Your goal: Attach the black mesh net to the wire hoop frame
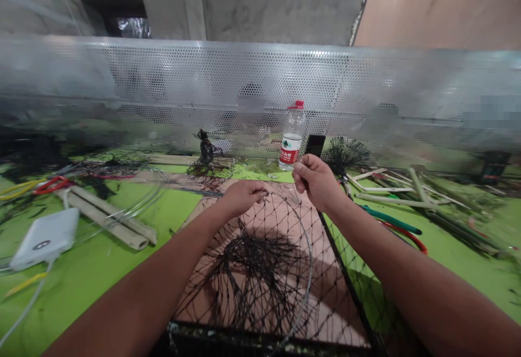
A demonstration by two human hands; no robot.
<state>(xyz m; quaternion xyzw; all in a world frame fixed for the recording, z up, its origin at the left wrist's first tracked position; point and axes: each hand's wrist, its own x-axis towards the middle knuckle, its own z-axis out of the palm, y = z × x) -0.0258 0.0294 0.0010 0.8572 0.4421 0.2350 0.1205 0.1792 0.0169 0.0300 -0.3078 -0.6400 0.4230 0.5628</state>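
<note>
At the far left of the green tabletop [101, 286] lie red-handled scissors [52, 185], a white power bank [44, 238] and pale bamboo tubes [103, 218]. The left forearm [154, 275] reaches in from the lower edge toward the middle. Its left hand [244, 197] is palm down, with the fingers curled together and closed at the upper edge of the black netting [260, 275], apparently gripping the mesh. The netting lies spread over a pink board [325, 292], bunched into a dense tangle at its centre, with a thin wire hoop [310, 270] curving along its right side. The right hand [317, 182] is raised just beside the left, near a water bottle [292, 135], its fingers and thumb curled together; whether it holds a fine strand cannot be told. The right forearm [407, 254] angles in from the lower right, above green and red strips [391, 220] and pale sticks [407, 189].
</note>
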